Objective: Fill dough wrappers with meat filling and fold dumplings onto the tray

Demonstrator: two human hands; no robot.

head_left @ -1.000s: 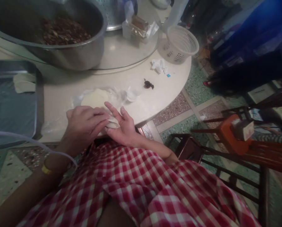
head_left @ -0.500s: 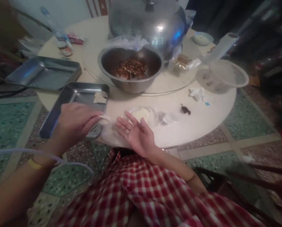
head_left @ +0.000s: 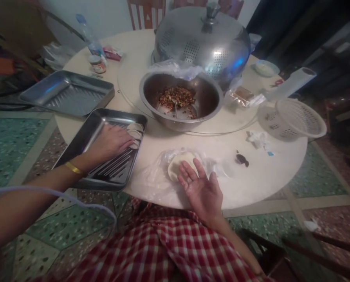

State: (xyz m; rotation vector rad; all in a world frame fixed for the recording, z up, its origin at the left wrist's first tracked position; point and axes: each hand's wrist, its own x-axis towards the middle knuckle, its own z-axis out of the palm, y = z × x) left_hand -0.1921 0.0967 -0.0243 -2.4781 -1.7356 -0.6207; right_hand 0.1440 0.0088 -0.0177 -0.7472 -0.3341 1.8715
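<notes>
My left hand [head_left: 112,140] reaches into the near metal tray [head_left: 120,184], its fingers bent and pressed together on the front dumpling [head_left: 135,144]. Two more pale folded dumplings [head_left: 134,127] lie just behind that one, along the tray's right side. My right hand [head_left: 202,190] is palm up with its fingers spread and nothing in it. It hovers by a stack of round dough wrappers [head_left: 175,166], partly covering them. Under the wrappers lies a clear plastic bag [head_left: 154,172].
Behind stands a steel bowl [head_left: 148,100] of chopped filling [head_left: 177,96] with a utensil in it. A large perforated lid [head_left: 189,31] rises beyond. Another tray [head_left: 67,74] is at left. At right are a plastic basket [head_left: 307,121], a plastic roll [head_left: 292,84] and crumpled tissue [head_left: 257,139].
My left hand has carried the dumpling from the wrappers into the near tray, setting it in front of the others. My right hand stays open. The view has shifted.
</notes>
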